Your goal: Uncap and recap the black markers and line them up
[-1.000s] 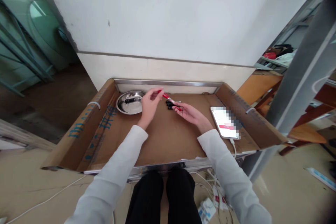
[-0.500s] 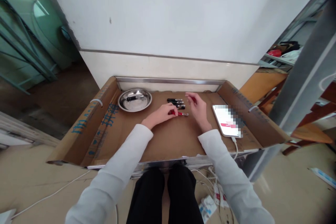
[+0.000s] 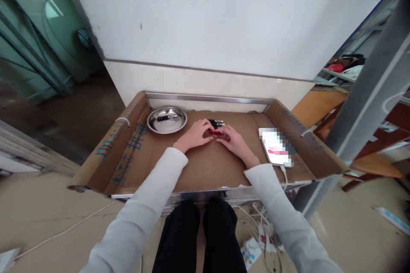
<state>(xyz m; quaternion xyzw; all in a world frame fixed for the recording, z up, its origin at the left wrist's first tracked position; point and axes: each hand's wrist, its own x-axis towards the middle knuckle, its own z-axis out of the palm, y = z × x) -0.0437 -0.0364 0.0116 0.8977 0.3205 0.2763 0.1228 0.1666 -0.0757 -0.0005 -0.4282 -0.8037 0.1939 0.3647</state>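
Note:
A red pen (image 3: 217, 132) lies crosswise between my two hands, just in front of several black pens (image 3: 216, 123) side by side on the cardboard. My left hand (image 3: 197, 133) has its curled fingertips at the pen's left end. From the other side, my right hand (image 3: 235, 141) has fingers and thumb bent around the right end. The fingers partly hide both ends of the red pen and part of the black pens. Away to the left, a round steel dish (image 3: 153, 127) holds a black pen (image 3: 167, 117).
A phone (image 3: 274, 147) with a white charging cable (image 3: 283, 175) lies at the right. The cardboard tray (image 3: 192, 175) has raised sides and a white wall (image 3: 208, 30) behind it. A grey metal post (image 3: 361, 81) stands beyond its right side.
My right hand has come left and down to the red pen. The red pen has moved closer to the black pens, with my left hand still at its left end.

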